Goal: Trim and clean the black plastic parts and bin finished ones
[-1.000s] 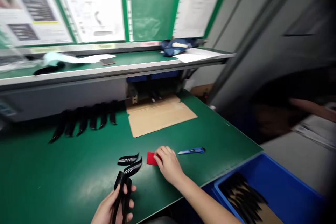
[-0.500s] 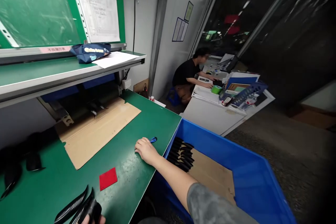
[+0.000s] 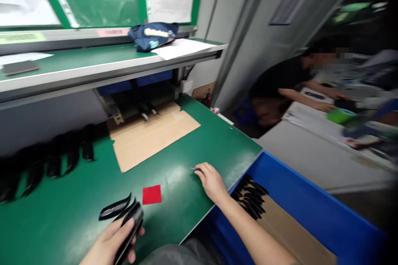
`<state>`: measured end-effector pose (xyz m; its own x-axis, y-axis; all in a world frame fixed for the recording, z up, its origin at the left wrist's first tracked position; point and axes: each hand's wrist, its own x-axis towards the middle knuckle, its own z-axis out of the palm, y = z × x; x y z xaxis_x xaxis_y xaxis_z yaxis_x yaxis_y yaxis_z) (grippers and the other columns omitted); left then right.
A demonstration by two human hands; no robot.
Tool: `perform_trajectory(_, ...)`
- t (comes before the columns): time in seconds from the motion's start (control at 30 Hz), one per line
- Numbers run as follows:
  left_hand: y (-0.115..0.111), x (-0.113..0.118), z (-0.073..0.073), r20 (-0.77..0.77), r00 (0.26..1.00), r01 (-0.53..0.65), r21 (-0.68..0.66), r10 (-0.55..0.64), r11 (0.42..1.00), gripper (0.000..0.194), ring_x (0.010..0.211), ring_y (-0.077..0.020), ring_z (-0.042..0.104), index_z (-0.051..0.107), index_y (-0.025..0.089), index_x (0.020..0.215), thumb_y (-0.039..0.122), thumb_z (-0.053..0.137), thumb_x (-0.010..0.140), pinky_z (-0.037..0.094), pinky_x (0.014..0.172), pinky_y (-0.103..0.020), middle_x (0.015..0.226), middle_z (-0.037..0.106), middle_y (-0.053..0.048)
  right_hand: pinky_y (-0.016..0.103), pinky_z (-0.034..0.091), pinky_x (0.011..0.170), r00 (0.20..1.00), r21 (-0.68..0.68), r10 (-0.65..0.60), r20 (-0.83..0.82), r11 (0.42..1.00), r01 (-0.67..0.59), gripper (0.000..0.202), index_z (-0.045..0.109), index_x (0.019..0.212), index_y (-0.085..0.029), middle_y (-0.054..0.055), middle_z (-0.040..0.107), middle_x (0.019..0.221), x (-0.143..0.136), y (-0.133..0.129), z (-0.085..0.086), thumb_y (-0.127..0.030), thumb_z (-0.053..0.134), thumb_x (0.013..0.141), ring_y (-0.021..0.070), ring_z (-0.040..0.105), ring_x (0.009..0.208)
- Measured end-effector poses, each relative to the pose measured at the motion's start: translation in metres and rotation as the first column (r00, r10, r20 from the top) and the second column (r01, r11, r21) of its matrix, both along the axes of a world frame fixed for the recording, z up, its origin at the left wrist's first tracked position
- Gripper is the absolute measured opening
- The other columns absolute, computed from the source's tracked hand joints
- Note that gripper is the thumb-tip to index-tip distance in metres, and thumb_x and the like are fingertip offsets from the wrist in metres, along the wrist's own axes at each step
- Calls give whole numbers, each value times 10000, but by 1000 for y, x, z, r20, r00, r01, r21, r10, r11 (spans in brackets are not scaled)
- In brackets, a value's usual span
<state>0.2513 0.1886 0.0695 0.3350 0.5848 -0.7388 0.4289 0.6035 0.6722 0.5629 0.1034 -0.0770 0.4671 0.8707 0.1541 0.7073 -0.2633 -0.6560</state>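
Both hands low on the green bench (image 3: 77,223), near its front edge.

Left hand (image 3: 107,246) curls round a bundle of black strips (image 3: 129,225); one strip (image 3: 115,208) lies just beside. Right hand (image 3: 211,180) closes over a knife (image 3: 195,169), only its tip showing, close to the corner above the blue bin (image 3: 311,211). A red card (image 3: 152,194) lies between the hands, with open green beyond.

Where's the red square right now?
In the head view the red square lies flat on the green bench, between the left hand holding black strips and the right hand, in front of the cardboard sheet.
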Motion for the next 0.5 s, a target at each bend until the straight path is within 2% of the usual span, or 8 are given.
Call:
perform_trajectory(0.07, 2, 6, 17, -69, 992, 106, 75, -101, 991, 458, 542, -140, 548, 666, 132, 791, 584, 634, 722, 372, 565, -260, 691, 599, -20, 318, 422, 770, 972, 46, 130, -195, 991, -124, 221, 531, 1032, -207, 46, 593, 957, -23, 13, 26, -343, 365, 979, 160, 540, 859)
perform_trajectory(0.13, 3, 12, 32, -117, 980, 174, 89, -164, 981, 466, 596, -140, 550, 636, 138, 805, 596, 550, 780, 364, 586, -255, 741, 603, -20, 306, 412, 726, 893, 141, 363, -267, 931, -336, 215, 501, 1037, -205, 39, 583, 913, -51, 22, 58, -331, 334, 986, 150, 526, 805)
perform_trajectory(0.2, 2, 16, 43, -124, 972, 207, 66, -198, 976, 469, 618, -139, 526, 595, 146, 786, 601, 482, 817, 358, 586, -251, 720, 584, -15, 313, 383, 706, 801, 248, 580, -149, 806, -537, 203, 484, 1024, -197, 34, 570, 882, -77, 27, 88, -324, 330, 986, 156, 489, 782)
perform_trajectory(0.27, -2, 18, 51, -116, 969, 222, 37, -216, 974, 463, 608, -131, 487, 567, 152, 773, 598, 455, 829, 350, 575, -244, 656, 544, -2, 329, 339, 684, 739, 243, 672, 55, 709, -662, 267, 483, 1049, -185, 38, 558, 873, -96, 30, 110, -400, 341, 978, 171, 444, 763)
perform_trajectory(0.37, -10, 16, 57, -114, 967, 229, 11, -226, 973, 463, 593, -122, 452, 574, 153, 821, 594, 434, 841, 348, 571, -236, 620, 511, 10, 340, 271, 653, 679, 140, 681, 275, 670, -729, 430, 508, 1081, -171, 41, 544, 868, -109, 36, 122, -547, 364, 929, 181, 399, 741)
perform_trajectory(0.5, -18, 12, 61, -103, 972, 212, -19, -213, 977, 452, 591, -117, 466, 581, 160, 882, 578, 411, 859, 344, 551, -227, 651, 498, 13, 340, 210, 640, 631, 41, 687, 361, 664, -746, 501, 539, 967, -178, 24, 517, 838, -109, 46, 119, -635, 348, 893, 183, 369, 732)
